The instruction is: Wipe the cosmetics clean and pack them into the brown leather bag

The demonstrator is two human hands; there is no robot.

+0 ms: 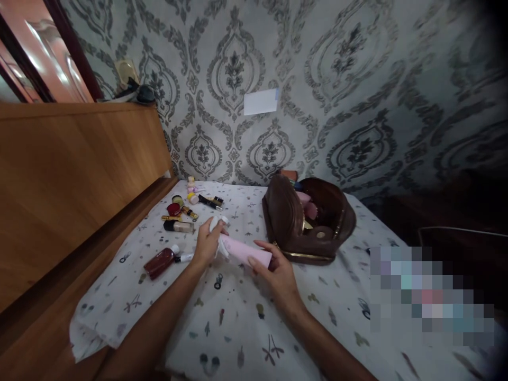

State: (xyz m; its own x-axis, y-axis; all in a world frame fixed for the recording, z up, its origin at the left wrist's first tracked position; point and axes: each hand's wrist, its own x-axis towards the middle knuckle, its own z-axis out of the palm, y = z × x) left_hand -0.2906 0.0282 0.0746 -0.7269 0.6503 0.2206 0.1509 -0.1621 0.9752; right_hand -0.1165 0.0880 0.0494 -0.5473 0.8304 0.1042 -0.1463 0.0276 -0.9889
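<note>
A pink tube (244,252) lies slanted between my two hands above the patterned white cloth. My right hand (278,270) grips its lower right end between thumb and fingers. At the tube's other end, my left hand (208,238) is closed on a crumpled white wipe (223,246), which touches the tube. Just right of my hands stands an open brown bag (289,222) with pink items inside. Left of my left hand lie a dark red bottle (159,263) with a white cap and a beige bottle with a black cap (179,226).
Small cosmetics, among them a red jar (173,209) and a black tube (210,202), are spread at the cloth's back left. A wooden panel (79,169) borders the left side. The patterned wall (238,63) rises behind. Part of the right side is pixelated.
</note>
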